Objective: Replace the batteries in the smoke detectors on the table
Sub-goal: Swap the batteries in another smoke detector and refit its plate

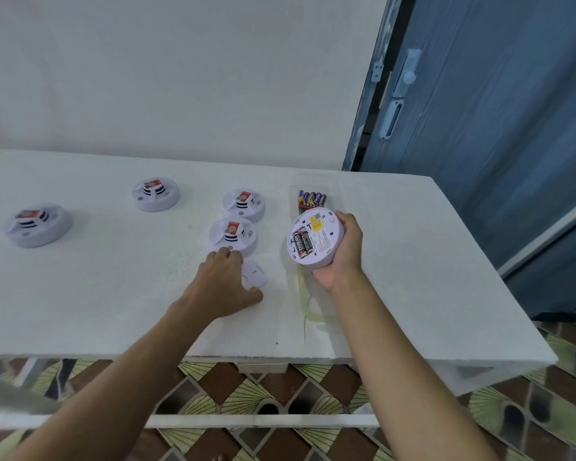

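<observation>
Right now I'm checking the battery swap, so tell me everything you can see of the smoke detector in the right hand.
The smoke detector is a round, white, plastic-looking disc, held above the table with its back tilted toward the camera. Its battery bay is uncovered, with dark cells side by side inside, beside a yellow label and unreadable fine print. The right hand grips its rim from the right and below.

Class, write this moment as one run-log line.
left hand: at battery cover on table, grip unclear | right hand: holds open detector, cells fitted | spare batteries: in tray
</observation>
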`<control>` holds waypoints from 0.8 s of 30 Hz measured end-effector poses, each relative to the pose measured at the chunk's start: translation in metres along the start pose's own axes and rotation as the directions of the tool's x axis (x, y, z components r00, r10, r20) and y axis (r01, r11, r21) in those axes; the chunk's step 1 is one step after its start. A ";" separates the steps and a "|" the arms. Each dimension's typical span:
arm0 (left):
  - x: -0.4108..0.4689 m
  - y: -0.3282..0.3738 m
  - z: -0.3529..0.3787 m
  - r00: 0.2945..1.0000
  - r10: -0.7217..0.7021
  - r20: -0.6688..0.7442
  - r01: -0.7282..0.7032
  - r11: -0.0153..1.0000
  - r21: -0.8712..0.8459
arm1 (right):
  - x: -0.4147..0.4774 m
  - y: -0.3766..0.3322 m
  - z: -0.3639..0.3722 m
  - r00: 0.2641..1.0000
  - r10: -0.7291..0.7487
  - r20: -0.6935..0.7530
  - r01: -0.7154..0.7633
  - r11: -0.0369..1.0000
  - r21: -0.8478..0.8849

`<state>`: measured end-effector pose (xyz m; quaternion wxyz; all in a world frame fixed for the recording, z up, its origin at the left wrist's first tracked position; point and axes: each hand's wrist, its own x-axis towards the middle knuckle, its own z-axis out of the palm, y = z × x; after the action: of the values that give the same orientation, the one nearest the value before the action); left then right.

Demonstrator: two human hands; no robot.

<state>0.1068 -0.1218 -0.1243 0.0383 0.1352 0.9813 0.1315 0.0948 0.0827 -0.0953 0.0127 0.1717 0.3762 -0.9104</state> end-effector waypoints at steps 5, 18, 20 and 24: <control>0.001 0.001 -0.008 0.999 -0.025 0.021 0.024 0.998 0.063 | -0.003 0.000 -0.001 1.000 0.018 0.011 -0.018 1.000 0.022; 0.012 0.063 -0.034 0.943 0.121 -0.311 -0.248 0.878 -0.408 | -0.006 0.000 0.004 0.992 0.102 0.077 -0.102 0.995 -0.007; 0.014 0.068 -0.033 0.948 0.118 -0.297 -0.245 0.864 -0.440 | -0.007 -0.002 0.005 0.991 0.098 0.092 -0.098 0.995 0.002; 0.018 0.071 -0.031 0.949 0.092 -0.301 -0.235 0.843 -0.484 | -0.006 -0.005 0.004 0.991 0.076 0.106 -0.076 0.997 -0.004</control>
<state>0.1038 -0.0587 -0.0764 -0.0704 0.1852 0.8911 0.4083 0.0986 0.0828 -0.0867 0.0672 0.1376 0.3679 -0.9172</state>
